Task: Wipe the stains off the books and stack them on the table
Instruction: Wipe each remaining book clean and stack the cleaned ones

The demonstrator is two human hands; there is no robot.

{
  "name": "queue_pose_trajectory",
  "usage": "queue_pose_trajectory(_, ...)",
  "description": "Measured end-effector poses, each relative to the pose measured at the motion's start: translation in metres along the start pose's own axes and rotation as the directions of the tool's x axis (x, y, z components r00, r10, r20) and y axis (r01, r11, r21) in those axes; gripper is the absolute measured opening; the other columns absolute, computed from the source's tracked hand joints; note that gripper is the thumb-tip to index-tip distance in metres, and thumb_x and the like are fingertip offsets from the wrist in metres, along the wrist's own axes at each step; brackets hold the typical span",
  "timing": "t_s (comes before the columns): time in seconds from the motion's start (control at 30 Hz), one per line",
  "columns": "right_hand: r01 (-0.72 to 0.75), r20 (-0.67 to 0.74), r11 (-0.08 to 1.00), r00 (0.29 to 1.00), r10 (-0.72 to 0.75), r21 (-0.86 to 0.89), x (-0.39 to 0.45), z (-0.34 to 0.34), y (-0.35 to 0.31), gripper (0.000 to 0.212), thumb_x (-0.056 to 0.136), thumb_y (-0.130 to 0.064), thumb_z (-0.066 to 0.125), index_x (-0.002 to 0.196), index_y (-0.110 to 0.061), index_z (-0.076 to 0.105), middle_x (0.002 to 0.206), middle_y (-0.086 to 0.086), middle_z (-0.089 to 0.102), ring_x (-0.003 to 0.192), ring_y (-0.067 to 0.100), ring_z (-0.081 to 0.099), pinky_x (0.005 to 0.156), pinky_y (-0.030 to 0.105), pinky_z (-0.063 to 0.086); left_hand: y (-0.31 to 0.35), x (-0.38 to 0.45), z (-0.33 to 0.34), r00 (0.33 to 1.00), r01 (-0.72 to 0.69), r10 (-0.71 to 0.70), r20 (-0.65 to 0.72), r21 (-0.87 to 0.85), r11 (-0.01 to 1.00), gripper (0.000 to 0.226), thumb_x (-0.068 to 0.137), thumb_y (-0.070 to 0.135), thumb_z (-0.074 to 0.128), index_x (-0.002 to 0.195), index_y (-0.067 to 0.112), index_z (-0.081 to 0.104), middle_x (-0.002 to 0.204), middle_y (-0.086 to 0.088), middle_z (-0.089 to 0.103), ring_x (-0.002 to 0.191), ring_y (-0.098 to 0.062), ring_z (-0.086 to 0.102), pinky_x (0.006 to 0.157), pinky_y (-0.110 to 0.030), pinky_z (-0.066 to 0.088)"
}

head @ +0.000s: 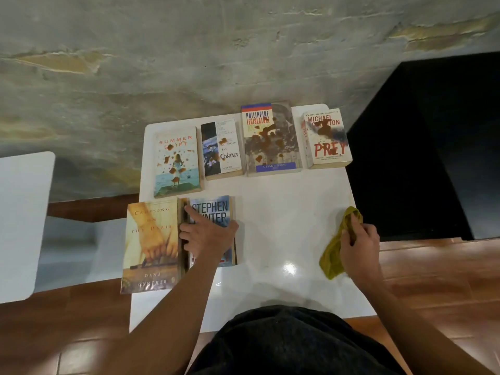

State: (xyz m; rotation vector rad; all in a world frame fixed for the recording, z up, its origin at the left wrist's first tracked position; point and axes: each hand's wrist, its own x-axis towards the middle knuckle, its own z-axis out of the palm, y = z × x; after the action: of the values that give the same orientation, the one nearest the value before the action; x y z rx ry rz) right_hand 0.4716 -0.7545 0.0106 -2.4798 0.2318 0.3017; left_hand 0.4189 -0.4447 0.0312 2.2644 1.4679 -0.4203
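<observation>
Six books lie flat on the white table. Along the back, Summer Shift, Contact, Philippine Legislature and Prey all carry brown stains. Nearer me, Crossing on the Paris overhangs the table's left edge, and the Stephen Hunter book lies beside it, touching. My left hand rests on the Stephen Hunter book, fingers spread and reaching over its left edge. My right hand grips an olive-yellow cloth at the table's right edge.
A black cabinet stands right of the table. A white surface sits at the far left. Behind the table runs a rough grey wall. Wooden floor surrounds the table, and my dark-clothed lap is at its near edge.
</observation>
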Motion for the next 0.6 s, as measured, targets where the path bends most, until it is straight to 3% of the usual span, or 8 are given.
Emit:
queue_pose_trajectory(0.2, 0.103, 0.049, 0.961, 0.994, -0.094, -0.258, -0.005, 0.012, -0.002, 0.062, 0.093, -0.032, 0.067, 0.149, -0.02, 0.043, 0.13, 0.015, 0.044, 0.114, 0.035, 0.039, 0.094, 0.05, 0.046, -0.002, 0.001, 0.003, 0.999, 0.039, -0.039, 0.0, 0.009, 0.999, 0.127, 0.067, 0.067, 0.073, 0.154, 0.013, -0.002, 0.14, -0.025, 0.036, 0.126, -0.043, 0.041, 0.103, -0.055, 0.039)
queue_pose_trajectory(0.3, 0.141, 0.028, 0.949, 0.99, -0.139, -0.282, -0.001, 0.018, 0.004, 0.059, 0.09, -0.028, 0.073, 0.144, -0.018, 0.052, 0.128, 0.016, 0.046, 0.11, 0.036, 0.041, 0.095, 0.05, 0.045, 0.0, 0.003, 0.003, 0.998, 0.059, -0.06, 0.026, 0.034, 0.998, 0.133, 0.063, 0.065, 0.077, 0.154, 0.011, -0.003, 0.141, -0.026, 0.034, 0.128, -0.043, 0.04, 0.104, -0.056, 0.039)
queue_pose_trajectory(0.47, 0.16, 0.052, 0.935, 0.987, -0.151, -0.316, 0.028, 0.01, 0.0, 0.054, 0.094, -0.021, 0.067, 0.145, -0.021, 0.051, 0.135, 0.013, 0.043, 0.114, 0.033, 0.039, 0.097, 0.046, 0.044, 0.009, 0.003, 0.005, 0.996, 0.088, -0.089, 0.03, 0.027, 0.996, 0.134, 0.062, 0.059, 0.082, 0.154, 0.005, 0.0, 0.144, -0.026, 0.031, 0.13, -0.044, 0.039, 0.103, -0.056, 0.039)
queue_pose_trajectory(0.6, 0.213, 0.064, 0.904, 0.977, -0.204, -0.371, 0.066, 0.002, -0.003, 0.049, 0.092, -0.014, 0.067, 0.14, -0.022, 0.058, 0.135, 0.01, 0.044, 0.112, 0.031, 0.037, 0.077, 0.043, 0.051, 0.013, 0.001, 0.008, 0.995, 0.094, -0.095, 0.038, 0.027, 0.995, 0.134, 0.062, 0.059, 0.083, 0.153, 0.004, 0.003, 0.144, -0.026, 0.031, 0.13, -0.044, 0.039, 0.103, -0.057, 0.039)
